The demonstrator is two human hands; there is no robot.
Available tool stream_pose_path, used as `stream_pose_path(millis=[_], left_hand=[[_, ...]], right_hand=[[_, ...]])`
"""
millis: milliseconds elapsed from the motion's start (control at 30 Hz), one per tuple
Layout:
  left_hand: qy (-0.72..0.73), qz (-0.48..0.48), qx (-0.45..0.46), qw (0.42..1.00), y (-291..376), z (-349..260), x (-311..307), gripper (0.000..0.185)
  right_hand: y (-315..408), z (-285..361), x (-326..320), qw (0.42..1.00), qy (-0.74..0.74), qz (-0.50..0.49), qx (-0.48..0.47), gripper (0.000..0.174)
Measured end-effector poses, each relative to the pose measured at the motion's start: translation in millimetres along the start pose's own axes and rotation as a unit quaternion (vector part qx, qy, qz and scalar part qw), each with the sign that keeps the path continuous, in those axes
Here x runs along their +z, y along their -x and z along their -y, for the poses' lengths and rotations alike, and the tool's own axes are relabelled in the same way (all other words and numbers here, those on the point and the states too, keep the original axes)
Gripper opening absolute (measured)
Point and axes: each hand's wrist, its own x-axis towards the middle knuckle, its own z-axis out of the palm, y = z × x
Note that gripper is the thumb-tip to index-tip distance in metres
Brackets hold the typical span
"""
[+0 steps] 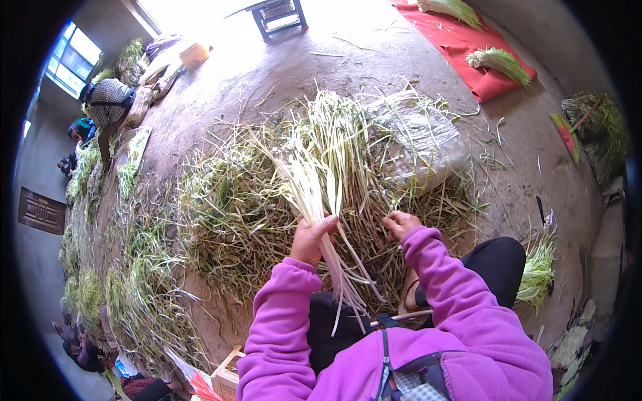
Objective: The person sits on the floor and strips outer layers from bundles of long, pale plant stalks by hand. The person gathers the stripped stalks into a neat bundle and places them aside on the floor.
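My left hand (312, 239) is closed around a bundle of long, pale allium-like stalks (307, 193). Their white ends hang below my fist towards my lap, and the other ends spread away from me. A heap of green and dry brown stalks (225, 215) lies on the floor before me. On top of it rests a looser bunch of pale green stalks (341, 125), partly behind the held bundle. My right hand (399, 225) hovers over the heap's right part with its fingers curled. Whether a thin strand is pinched there is too small to tell.
A crumpled clear plastic sheet (421, 140) lies at the heap's far right. Trimmed bundles (499, 65) rest on a red cloth (454, 47). More stalks (145, 280) cover the floor at left, where a person (111, 100) bends over. A plastic crate (226, 376) stands near my left elbow.
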Motion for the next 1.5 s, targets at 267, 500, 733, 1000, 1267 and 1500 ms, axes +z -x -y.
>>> stream_pose_path(millis=[267,500,733,1000,1267,1500], left_hand=[[0.026,-0.022,-0.015,0.999,4.9,25.5,8.8,0.018],[0.072,-0.049,0.002,0.996,7.4,41.6,5.7,0.023],[0.085,-0.126,0.028,0.988,10.3,37.7,15.2,0.019],[0.164,-0.157,0.109,0.968,14.6,-8.6,-24.8,0.022],[0.223,-0.150,0.256,0.929,73.8,-69.4,-76.1,0.050],[0.248,-0.058,0.024,0.967,34.0,-36.7,-61.3,0.040]], right_hand=[[-8.3,52.9,52.8,0.921,-0.373,0.111,-0.014,0.037],[-8.1,52.5,64.8,0.912,-0.403,0.063,-0.034,0.021],[-6.0,42.5,79.3,0.829,-0.519,-0.161,-0.134,0.018],[-25.8,0.2,-6.7,0.803,-0.504,-0.282,-0.145,0.020],[-49.0,-131.2,-35.0,0.907,0.242,-0.332,0.095,0.034],[-41.0,-2.9,61.6,0.987,0.149,0.061,0.001,0.034]])
